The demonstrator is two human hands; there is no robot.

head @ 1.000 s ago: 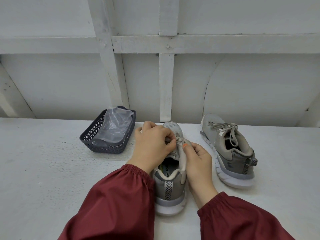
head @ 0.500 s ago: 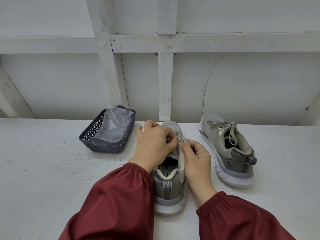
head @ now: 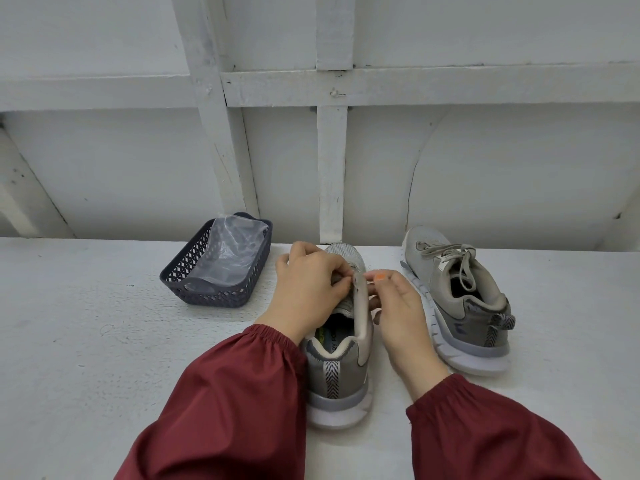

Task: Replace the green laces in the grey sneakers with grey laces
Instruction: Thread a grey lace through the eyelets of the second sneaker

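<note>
A grey sneaker (head: 337,372) stands in front of me, heel towards me, toe pointing at the wall. My left hand (head: 308,289) rests over its tongue with the fingers pinched at the lace area. My right hand (head: 398,306) is beside the shoe's right edge, thumb and forefinger pinched close to the left fingertips. The lace itself is almost wholly hidden by my fingers. A second grey sneaker (head: 460,299) stands to the right, laced with a grey lace (head: 446,254) tied in a bow.
A dark blue openwork basket (head: 180,271) with a clear plastic bag (head: 228,254) in it sits at the left of the white tabletop (head: 86,341). A white panelled wall (head: 332,150) closes the table's far edge.
My right hand has shifted slightly right and up along the shoe's edge. My left hand has stayed over the tongue. The shoes and basket have not moved.
</note>
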